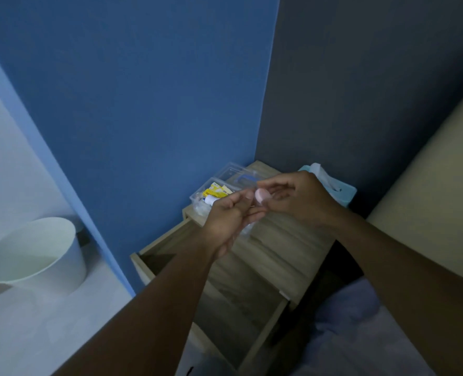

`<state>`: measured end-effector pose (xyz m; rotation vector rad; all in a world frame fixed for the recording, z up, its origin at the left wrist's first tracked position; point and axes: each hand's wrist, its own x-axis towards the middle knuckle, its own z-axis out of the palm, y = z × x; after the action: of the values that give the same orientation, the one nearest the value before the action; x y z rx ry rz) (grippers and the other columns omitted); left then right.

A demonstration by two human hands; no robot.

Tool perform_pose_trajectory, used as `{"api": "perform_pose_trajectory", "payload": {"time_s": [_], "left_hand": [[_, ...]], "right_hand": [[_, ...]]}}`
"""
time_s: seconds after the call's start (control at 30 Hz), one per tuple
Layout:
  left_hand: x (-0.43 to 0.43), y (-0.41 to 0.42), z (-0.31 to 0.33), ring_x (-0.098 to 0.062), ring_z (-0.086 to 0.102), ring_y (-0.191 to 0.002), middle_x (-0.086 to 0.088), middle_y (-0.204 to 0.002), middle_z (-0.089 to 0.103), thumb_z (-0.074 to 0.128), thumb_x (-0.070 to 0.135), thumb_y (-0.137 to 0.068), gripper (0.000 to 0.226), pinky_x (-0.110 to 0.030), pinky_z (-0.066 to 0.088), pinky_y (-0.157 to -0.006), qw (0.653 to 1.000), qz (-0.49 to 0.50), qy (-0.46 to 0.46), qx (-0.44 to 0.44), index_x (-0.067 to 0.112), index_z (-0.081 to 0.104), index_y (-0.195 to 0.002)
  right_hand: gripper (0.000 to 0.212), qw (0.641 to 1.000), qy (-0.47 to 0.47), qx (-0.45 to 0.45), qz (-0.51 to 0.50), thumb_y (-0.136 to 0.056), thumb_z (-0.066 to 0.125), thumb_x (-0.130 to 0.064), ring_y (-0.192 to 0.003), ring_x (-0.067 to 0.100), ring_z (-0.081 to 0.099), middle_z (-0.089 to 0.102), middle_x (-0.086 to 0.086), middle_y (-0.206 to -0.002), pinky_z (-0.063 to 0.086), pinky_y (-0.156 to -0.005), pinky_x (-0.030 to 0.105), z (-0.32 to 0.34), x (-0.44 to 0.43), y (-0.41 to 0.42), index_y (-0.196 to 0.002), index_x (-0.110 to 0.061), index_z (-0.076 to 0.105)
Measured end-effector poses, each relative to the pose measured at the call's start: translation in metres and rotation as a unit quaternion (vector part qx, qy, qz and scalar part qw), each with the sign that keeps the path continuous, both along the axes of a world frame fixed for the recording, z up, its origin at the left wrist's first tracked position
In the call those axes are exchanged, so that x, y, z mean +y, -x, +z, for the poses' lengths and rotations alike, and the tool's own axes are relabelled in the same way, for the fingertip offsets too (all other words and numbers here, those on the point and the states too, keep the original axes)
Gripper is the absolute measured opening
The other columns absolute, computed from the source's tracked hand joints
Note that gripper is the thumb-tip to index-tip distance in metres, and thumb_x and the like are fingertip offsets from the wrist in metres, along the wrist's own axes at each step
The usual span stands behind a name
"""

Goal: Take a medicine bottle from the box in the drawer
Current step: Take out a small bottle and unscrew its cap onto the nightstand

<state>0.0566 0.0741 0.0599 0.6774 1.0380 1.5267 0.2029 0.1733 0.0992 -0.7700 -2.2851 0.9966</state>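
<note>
A small clear medicine bottle (pixel 247 229) with a pink cap (pixel 262 195) is held between both hands above the wooden bedside table (pixel 287 248). My left hand (pixel 229 215) wraps around the bottle's body. My right hand (pixel 299 198) pinches the pink cap with thumb and fingers. Behind the hands, a clear plastic box (pixel 197 198) stands on the tabletop, with yellow packets and a white tube inside. Its clear lid (pixel 237 171) lies just behind it. The table's drawer (pixel 235 308) is pulled out below my forearms and its inside is dark.
A teal tissue box (pixel 341 189) sits at the back right of the tabletop. A white bin (pixel 35 253) stands on the floor at the left. Blue wall panels close the corner behind. Bedding (pixel 360 321) lies at the lower right.
</note>
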Motion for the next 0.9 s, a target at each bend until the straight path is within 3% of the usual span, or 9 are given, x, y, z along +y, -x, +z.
{"api": "perform_pose_trajectory", "payload": {"time_s": [0.2,0.27,0.37,0.57,0.73,0.83,0.9], "left_hand": [[-0.015,-0.023,0.015,-0.016,0.068,-0.102,-0.018,-0.124,0.066,0.047,0.007,-0.100,0.032,-0.021,0.058,-0.088,0.998,-0.015,-0.008,-0.064,-0.003,0.057,-0.129],[-0.016,-0.028,0.018,-0.018,0.068,-0.102,-0.014,-0.115,0.070,0.049,0.007,-0.099,0.028,-0.022,0.058,-0.087,0.997,-0.017,-0.017,-0.078,0.000,0.060,-0.124],[-0.019,-0.038,0.020,-0.020,0.069,-0.097,-0.009,-0.095,0.073,0.049,0.010,-0.099,0.022,-0.023,0.058,-0.087,0.996,-0.020,-0.030,-0.084,0.001,0.067,-0.110],[-0.020,-0.048,0.022,-0.017,0.074,-0.094,-0.008,-0.093,0.077,0.054,0.016,-0.098,0.023,-0.022,0.058,-0.084,0.995,-0.012,-0.042,-0.095,0.002,0.072,-0.098],[-0.022,-0.049,0.019,-0.016,0.074,-0.091,-0.011,-0.095,0.077,0.053,0.020,-0.099,0.030,-0.021,0.058,-0.078,0.990,-0.020,-0.041,-0.134,0.004,0.077,-0.092],[-0.023,-0.046,0.016,-0.016,0.074,-0.091,-0.012,-0.099,0.076,0.055,0.018,-0.097,0.025,-0.022,0.059,-0.078,0.988,-0.019,-0.033,-0.153,0.001,0.074,-0.097],[-0.022,-0.045,0.015,-0.016,0.074,-0.091,-0.014,-0.104,0.074,0.056,0.017,-0.097,0.025,-0.022,0.059,-0.078,0.988,-0.016,-0.028,-0.150,-0.002,0.071,-0.100]], "right_hand": [[0.025,0.999,-0.035,0.021,-0.001,-0.077,0.084,-0.032,-0.091,0.002,0.073,0.076,-0.013,-0.098,0.057,-0.083,0.018,0.020,-0.019,-0.024,-0.100,-0.037,0.076],[0.026,0.997,-0.068,0.024,-0.028,-0.075,0.083,-0.040,-0.084,0.000,0.071,0.074,-0.015,-0.091,0.054,-0.076,0.013,0.024,-0.023,-0.028,-0.100,-0.032,0.079],[0.027,0.995,-0.095,0.015,-0.038,-0.077,0.083,-0.036,-0.073,-0.006,0.067,0.070,-0.021,-0.074,0.047,-0.067,0.008,0.031,-0.025,-0.032,-0.099,-0.022,0.081],[0.020,0.993,-0.116,0.012,-0.007,-0.082,0.081,-0.017,-0.076,-0.007,0.066,0.070,-0.013,-0.082,0.049,-0.070,0.010,0.037,-0.031,-0.039,-0.101,-0.011,0.080],[0.027,0.997,-0.070,0.013,0.022,-0.083,0.079,-0.008,-0.099,0.012,0.072,0.076,0.004,-0.106,0.057,-0.094,0.033,0.036,-0.032,-0.041,-0.110,-0.006,0.077],[0.041,0.998,0.038,0.007,0.051,-0.082,0.079,-0.006,-0.111,0.010,0.068,0.072,0.001,-0.117,0.053,-0.101,0.033,0.039,-0.030,-0.043,-0.122,-0.009,0.069],[0.048,0.998,0.046,-0.009,0.042,-0.081,0.082,-0.023,-0.113,0.005,0.065,0.069,-0.011,-0.117,0.052,-0.099,0.026,0.044,-0.029,-0.041,-0.126,-0.018,0.066]]}}
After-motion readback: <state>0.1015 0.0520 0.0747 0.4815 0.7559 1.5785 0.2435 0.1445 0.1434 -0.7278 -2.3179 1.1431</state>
